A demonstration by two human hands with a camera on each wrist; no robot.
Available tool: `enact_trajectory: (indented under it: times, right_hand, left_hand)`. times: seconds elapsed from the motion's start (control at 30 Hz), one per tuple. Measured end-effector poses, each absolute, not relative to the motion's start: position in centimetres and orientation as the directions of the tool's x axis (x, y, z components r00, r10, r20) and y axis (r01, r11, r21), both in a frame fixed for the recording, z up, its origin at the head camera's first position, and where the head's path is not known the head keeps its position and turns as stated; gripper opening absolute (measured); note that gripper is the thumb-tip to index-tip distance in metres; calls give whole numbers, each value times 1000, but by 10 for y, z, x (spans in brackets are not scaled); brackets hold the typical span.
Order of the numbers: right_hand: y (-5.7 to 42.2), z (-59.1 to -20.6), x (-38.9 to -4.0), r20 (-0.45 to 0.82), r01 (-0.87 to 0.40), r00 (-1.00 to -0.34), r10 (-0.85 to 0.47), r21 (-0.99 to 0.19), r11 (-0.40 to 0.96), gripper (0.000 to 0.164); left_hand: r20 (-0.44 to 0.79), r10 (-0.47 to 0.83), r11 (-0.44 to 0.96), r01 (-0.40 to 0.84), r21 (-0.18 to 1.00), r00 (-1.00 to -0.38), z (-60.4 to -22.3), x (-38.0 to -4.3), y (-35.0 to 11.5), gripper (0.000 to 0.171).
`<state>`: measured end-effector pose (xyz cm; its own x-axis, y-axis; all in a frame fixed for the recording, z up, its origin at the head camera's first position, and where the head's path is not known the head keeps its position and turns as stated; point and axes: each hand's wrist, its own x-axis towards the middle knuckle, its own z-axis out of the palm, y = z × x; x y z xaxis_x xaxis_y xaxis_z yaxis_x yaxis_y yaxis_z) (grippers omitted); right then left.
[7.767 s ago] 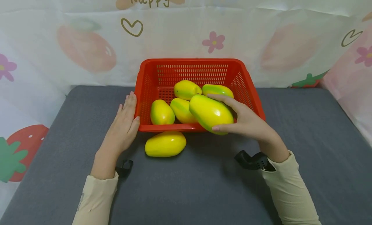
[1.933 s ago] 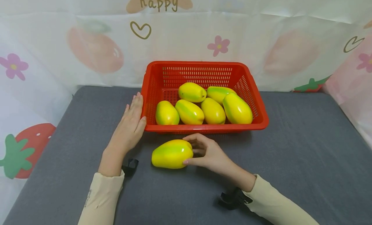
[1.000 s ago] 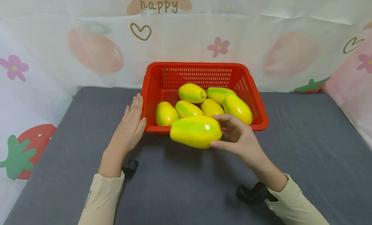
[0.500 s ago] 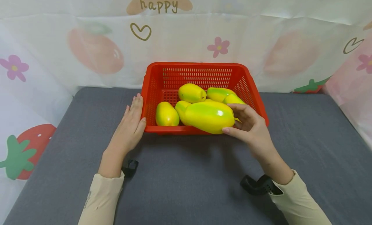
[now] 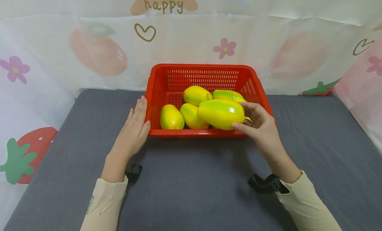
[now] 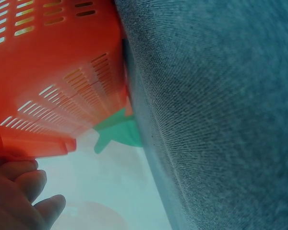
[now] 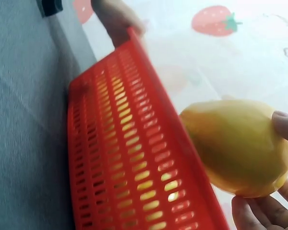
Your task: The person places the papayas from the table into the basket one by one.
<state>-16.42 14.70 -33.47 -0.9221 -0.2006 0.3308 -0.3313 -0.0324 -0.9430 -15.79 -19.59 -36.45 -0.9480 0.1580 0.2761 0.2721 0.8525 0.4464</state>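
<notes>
My right hand (image 5: 264, 129) grips a yellow-green papaya (image 5: 221, 114) by its stem end, thumb below and fingers behind. The papaya lies sideways over the front right of the red plastic basket (image 5: 191, 134); in the right wrist view this papaya (image 7: 235, 148) shows above the rim. Below it, other papayas rest inside, among them a left one (image 5: 172, 117), a middle one (image 5: 192, 117) and a back one (image 5: 197, 95); those at the right are partly hidden. My left hand (image 5: 129, 131) rests with straight fingers along the basket's left side, fingertips near the rim in the left wrist view.
The basket stands on a grey cloth-covered table (image 5: 191, 184), near its back edge. Behind it hangs a printed white curtain (image 5: 185, 35) with fruit and flower pictures. Black straps with devices (image 5: 265, 184) sit at both wrists.
The right hand picked the last papaya off the table in front of the basket, raised it and carried it back and right over the basket. The left hand stays at the basket's side.
</notes>
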Motion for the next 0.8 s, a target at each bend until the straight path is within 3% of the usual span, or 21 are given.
enact_trajectory:
  times: [0.37,0.8]
  right_hand:
    - [145,-342,-177,376,-389,-921,-97,-886,252,56]
    - [140,-338,-182,298,-377,-925,-236,-791,481,61]
  left_hand:
    - [285,160,852,278,444,-945,-365,-159,-196,66]
    - [288,172,846,291,447,-942,-365,-158,-197,66]
